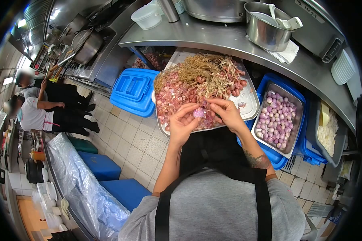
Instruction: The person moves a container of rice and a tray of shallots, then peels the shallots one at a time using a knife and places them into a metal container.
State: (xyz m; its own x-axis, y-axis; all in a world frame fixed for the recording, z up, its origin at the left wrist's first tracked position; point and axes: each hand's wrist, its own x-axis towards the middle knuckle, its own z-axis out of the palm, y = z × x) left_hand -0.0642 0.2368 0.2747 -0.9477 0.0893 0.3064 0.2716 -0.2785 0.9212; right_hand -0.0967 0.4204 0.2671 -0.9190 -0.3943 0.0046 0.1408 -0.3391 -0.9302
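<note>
A purple shallot, partly peeled, is held in the fingers of my left hand. My right hand is closed at its fingertips on a bit of dark skin right beside the shallot. Both hands are over the near edge of a white tray. Loose reddish skins cover its left side, and a heap of dry roots and stalks lies at the back with unpeeled shallots to its right. Off to the right, a metal pan holds several peeled shallots.
A steel counter with a metal pot runs above the tray. A blue lid is at the left, and a grey bin of white pieces at the far right. Two people stand at the far left.
</note>
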